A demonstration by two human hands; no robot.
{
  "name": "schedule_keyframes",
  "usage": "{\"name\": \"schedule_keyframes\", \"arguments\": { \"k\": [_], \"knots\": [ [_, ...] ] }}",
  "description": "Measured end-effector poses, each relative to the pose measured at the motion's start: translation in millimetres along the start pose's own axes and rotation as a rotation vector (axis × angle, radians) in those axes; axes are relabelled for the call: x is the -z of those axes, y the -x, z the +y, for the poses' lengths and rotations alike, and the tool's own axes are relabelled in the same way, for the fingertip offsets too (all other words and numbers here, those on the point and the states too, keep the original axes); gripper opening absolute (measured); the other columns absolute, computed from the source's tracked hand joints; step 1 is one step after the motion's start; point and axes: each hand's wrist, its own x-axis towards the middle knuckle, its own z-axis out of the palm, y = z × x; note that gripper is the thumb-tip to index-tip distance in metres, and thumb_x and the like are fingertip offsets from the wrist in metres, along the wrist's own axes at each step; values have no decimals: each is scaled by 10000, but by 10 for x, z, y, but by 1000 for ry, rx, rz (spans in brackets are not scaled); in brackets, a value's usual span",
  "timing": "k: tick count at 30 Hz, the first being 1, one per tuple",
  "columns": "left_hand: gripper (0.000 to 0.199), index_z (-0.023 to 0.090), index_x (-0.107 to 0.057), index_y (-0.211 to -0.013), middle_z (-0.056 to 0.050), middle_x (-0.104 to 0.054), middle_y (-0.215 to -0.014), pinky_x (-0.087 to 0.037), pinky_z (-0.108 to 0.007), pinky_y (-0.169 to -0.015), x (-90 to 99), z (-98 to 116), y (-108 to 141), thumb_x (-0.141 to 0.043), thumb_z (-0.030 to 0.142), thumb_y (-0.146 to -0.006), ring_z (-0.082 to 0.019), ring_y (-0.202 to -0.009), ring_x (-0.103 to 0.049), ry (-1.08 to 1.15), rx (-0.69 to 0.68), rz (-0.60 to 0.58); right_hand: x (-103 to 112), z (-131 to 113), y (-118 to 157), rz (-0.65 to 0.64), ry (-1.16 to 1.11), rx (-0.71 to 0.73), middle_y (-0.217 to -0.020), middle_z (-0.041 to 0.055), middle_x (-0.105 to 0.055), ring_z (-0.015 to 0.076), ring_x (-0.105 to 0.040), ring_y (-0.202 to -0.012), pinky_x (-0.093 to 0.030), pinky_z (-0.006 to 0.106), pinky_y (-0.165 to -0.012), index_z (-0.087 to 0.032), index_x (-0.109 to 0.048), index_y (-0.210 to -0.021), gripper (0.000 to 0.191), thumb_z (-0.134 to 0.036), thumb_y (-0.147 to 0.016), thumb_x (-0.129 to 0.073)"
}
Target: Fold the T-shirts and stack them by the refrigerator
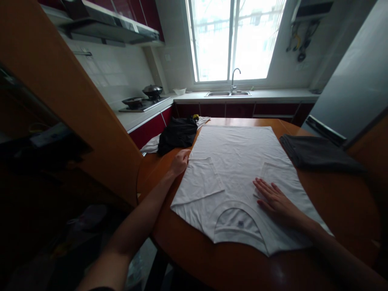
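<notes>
A white T-shirt (236, 157) lies spread on the wooden table, its collar toward me and its hem at the far side. Both sleeves are laid inward over the body of the shirt. At the shirt's left edge, beside the sleeve, my left hand (180, 161) is closed with its fingers curled on the fabric. My right hand (274, 200) rests flat and open on the right sleeve, palm down, fingers pointing away from me to the left.
Dark folded cloth (318, 153) sits on the table's right side. Black and white clothes (178, 133) are heaped at the far left edge of the wooden table (242, 266). Beyond stand a counter with a sink (218, 93), a stove with pans (145, 104), and a fridge (348, 76).
</notes>
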Motion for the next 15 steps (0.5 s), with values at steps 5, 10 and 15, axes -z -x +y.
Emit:
{"name": "schedule_keyframes", "arguments": {
  "k": [5, 10, 15],
  "knots": [
    [626, 130, -400, -1534, -142, -340, -1616, -207, -528, -1222, -129, 114, 137, -344, 478, -1017, -300, -1520, -245, -118, -127, -353, 6, -26, 1, -5, 15, -3, -1645, 106, -249, 259, -188, -1532, -179, 548, -1229, -212, -256, -1604, 636, -498, -1039, -321],
    [667, 167, -285, -1590, -140, -213, -1657, -120, -635, -1199, -145, 192, 189, -282, 536, -1035, -317, -1545, -124, -331, -122, -457, 47, -58, -15, 30, -16, 3, -1644, 127, -255, 276, -200, -1528, -221, 567, -1209, -217, -308, -1587, 616, -477, -1032, -367],
    [680, 174, -328, -1578, -146, -256, -1644, -192, -605, -1201, -7, 387, 344, -322, 574, -1029, -330, -1533, -178, -325, -308, -405, 187, -91, 24, 208, 16, -54, -1651, 127, -241, 272, -177, -1536, -190, 580, -1215, -203, -409, -1537, 536, -398, -1039, -373]
  ]
}}
